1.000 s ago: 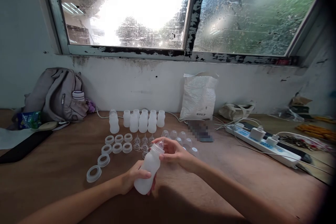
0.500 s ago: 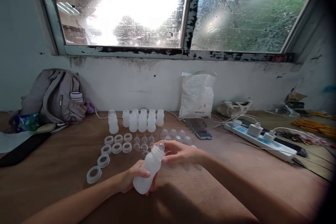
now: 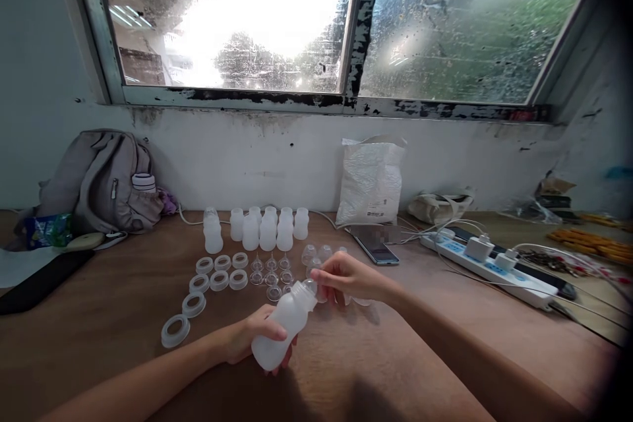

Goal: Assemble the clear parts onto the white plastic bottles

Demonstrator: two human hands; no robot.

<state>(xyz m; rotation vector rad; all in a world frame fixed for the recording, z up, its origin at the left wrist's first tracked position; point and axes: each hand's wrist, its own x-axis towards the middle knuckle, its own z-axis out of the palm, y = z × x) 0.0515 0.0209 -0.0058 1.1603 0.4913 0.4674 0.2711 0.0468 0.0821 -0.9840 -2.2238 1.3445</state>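
A frosted white bottle (image 3: 285, 324) lies tilted in my left hand (image 3: 264, 336), its neck pointing up and to the right. My right hand (image 3: 341, 278) is at the bottle's top, with thumb and fingers pinched near the clear nipple (image 3: 310, 286); whether they grip it is hard to tell. Clear domed caps (image 3: 309, 253) stand behind and under my right hand, which partly hides them. Clear nipples (image 3: 271, 277) are grouped behind the held bottle. To their left lie several translucent rings (image 3: 219, 280).
Several white bottles (image 3: 268, 232) and one capped bottle (image 3: 213, 235) stand near the wall. A phone (image 3: 383, 254), a white package (image 3: 370, 181) and a power strip (image 3: 494, 272) are to the right. A grey backpack (image 3: 101, 178) and black case (image 3: 44, 282) are at left.
My right hand has moved slightly right and its fingers now point down by the bottle's top. The bottle in my left hand has tilted a little further to the right.
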